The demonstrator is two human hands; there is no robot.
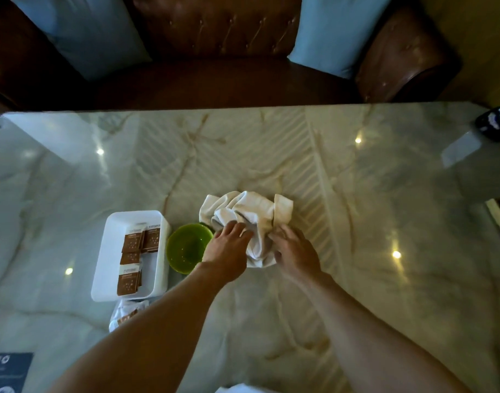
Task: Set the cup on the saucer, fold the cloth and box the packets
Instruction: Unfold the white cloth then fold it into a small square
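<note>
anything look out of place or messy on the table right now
Yes. The white cloth lies crumpled under both hands, not folded, and some packets sit outside the white box, beside its near end.

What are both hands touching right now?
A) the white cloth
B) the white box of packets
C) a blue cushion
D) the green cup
A: the left hand and right hand both rest on the crumpled white cloth, beside the green cup.
</note>
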